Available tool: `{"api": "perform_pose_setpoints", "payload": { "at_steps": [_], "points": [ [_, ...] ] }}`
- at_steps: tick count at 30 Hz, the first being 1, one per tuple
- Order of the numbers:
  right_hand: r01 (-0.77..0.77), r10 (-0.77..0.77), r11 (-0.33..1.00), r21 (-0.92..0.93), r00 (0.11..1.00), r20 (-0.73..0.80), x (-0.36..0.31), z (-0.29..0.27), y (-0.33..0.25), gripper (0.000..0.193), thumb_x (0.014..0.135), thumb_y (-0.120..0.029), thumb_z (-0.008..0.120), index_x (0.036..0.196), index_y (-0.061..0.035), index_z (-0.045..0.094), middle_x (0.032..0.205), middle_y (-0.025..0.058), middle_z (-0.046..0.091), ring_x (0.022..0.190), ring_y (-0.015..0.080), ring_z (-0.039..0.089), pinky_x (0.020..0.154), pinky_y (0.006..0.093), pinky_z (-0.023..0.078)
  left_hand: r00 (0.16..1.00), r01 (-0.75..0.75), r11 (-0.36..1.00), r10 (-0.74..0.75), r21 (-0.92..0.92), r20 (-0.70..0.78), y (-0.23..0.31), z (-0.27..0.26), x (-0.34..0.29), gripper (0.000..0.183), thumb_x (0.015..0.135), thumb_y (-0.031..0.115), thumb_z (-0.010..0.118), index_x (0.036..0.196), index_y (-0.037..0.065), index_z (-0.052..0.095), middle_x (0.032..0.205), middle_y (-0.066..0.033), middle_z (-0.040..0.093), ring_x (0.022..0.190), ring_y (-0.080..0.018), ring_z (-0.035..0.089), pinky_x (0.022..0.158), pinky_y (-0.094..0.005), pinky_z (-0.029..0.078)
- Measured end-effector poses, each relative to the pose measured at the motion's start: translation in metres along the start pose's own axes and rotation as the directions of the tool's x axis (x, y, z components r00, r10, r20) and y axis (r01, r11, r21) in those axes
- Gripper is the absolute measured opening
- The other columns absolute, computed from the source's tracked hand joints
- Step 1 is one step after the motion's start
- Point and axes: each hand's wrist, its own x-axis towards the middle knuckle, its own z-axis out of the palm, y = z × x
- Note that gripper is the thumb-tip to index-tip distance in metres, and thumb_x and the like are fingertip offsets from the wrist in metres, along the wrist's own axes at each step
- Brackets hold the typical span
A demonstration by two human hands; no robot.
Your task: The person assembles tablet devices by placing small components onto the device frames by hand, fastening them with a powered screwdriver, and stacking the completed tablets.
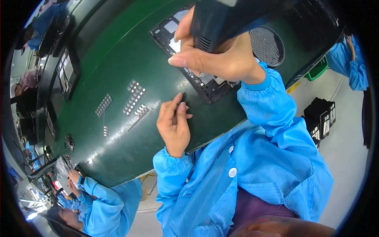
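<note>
My right hand (227, 63) is closed round a bulky black power tool (221, 25) with vent slots; its exact kind is not clear. Tool and hand cover part of a flat black device housing (211, 90) with white and metallic parts inside, lying on the green table (130, 158). Left of that housing's near end, my left hand (174, 128) is low over the tabletop, its thumb and fingertips drawn together. Whatever they pinch, if anything, is too small to make out. Further left lie strips of small dark and silver parts (134, 94) and another such strip (104, 106).
A round, black-rimmed perforated tray (267, 46) stands right of the housing. Other black housings (66, 75) line the far left side. A co-worker in a blue sleeve (104, 203) sits at lower left. Right of the table are a green bin (317, 70) and stacked black frames (320, 116).
</note>
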Motion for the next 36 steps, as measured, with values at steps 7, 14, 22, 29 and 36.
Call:
{"api": "perform_pose_setpoints", "payload": {
  "at_steps": [7, 14, 22, 29, 36],
  "points": [
    [-0.541, 0.653, 0.584, 0.605, 0.756, 0.047, 0.001, 0.023, -0.008, 0.023, 0.071, -0.005, 0.077, 0.086, 0.0004, 0.06, 0.061, 0.0042, 0.061, 0.05, 0.0091, 0.058, 0.046, 0.0209, 0.042, 0.996, 0.057, 0.972, -0.07, -0.228, -0.051, -0.006, -0.008, 0.003, 0.025, 0.093, 0.008, 0.053, 0.112, -0.006, 0.058, 0.094, -0.0091, 0.057, 0.078, -0.0125, 0.058, 0.062, -0.0238, 0.052],
    [0.013, 0.012, 0.942, 0.334, 0.997, -0.074, -0.006, 0.028, 0.021, 0.026, 0.075, 0.002, 0.073, 0.095, 0.0002, 0.055, 0.065, -0.0006, 0.055, 0.056, 0.0059, 0.051, 0.052, 0.0204, 0.039, 0.986, 0.149, 0.915, -0.164, -0.375, -0.01, -0.005, -0.012, 0.003, 0.027, 0.094, 0.012, 0.053, 0.115, -0.004, 0.056, 0.092, -0.0131, 0.064, 0.073, -0.0138, 0.06, 0.061, -0.0247, 0.051],
    [-0.543, 0.667, 0.567, 0.619, 0.744, 0.042, -0.005, 0.029, -0.013, 0.023, 0.071, -0.006, 0.078, 0.084, 0.0004, 0.061, 0.059, 0.0024, 0.058, 0.051, 0.0074, 0.055, 0.049, 0.0209, 0.043, 0.991, 0.098, 0.922, -0.125, -0.376, -0.049, -0.007, -0.01, -0.001, 0.021, 0.093, 0.006, 0.052, 0.11, -0.005, 0.057, 0.098, -0.0151, 0.064, 0.074, -0.0156, 0.062, 0.061, -0.0252, 0.052],
    [-0.444, 0.518, 0.758, 0.478, 0.855, -0.026, -0.014, 0.037, -0.015, 0.029, 0.074, 0.007, 0.071, 0.094, -0.0006, 0.051, 0.064, 0.0034, 0.054, 0.055, 0.0064, 0.049, 0.049, 0.0207, 0.04, 0.996, -0.07, 0.997, 0.073, -0.041, 0.053, 0.007, -0.005, -0.011, 0.015, 0.084, -0.005, 0.053, 0.095, -0.003, 0.064, 0.099, -0.0164, 0.064, 0.085, -0.0237, 0.065, 0.069, -0.0293, 0.054],
    [-0.365, 0.573, 0.732, 0.575, 0.786, -0.232, 0.004, 0.015, -0.006, 0.028, 0.075, -0.001, 0.073, 0.099, 0.0003, 0.059, 0.063, 0.0022, 0.059, 0.053, 0.007, 0.055, 0.049, 0.0197, 0.043, 0.635, -0.77, 0.551, 0.618, 0.321, 0.463, 0.012, 0.037, 0.02, 0.036, 0.068, 0.008, 0.074, 0.099, -0.004, 0.061, 0.108, -0.0175, 0.061, 0.104, -0.0318, 0.059, 0.09, -0.041, 0.047]
  ]
}}
